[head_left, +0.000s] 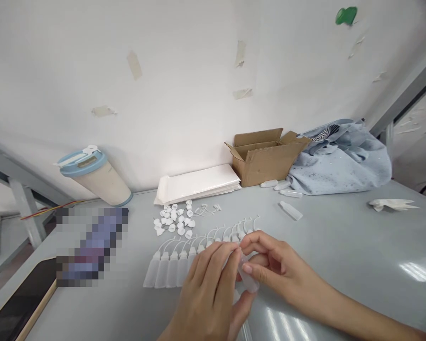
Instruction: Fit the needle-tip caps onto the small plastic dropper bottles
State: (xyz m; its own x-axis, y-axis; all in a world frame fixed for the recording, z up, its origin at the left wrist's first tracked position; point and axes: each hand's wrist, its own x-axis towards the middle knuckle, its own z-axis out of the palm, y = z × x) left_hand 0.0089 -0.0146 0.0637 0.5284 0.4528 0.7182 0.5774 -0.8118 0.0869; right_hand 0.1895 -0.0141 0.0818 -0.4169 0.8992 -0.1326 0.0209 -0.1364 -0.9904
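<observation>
A small translucent plastic squeeze bottle is held tilted between my two hands. My left hand is closed around it, with the fingers over the top and the thumb near the base. My right hand pinches the bottle from the right, its thumb on the side and its index finger near the neck. The fingers hide that upper end. Behind my hands stands a tight row of similar bottles, each with a thin curved tube at its top. A heap of small white caps and several loose thin tubes lie beyond the row.
Several loose bottles lie near an open cardboard box and a light-blue cloth bag. White padded envelopes rest by the wall. A tumbler and a phone are left; a crumpled tissue is right.
</observation>
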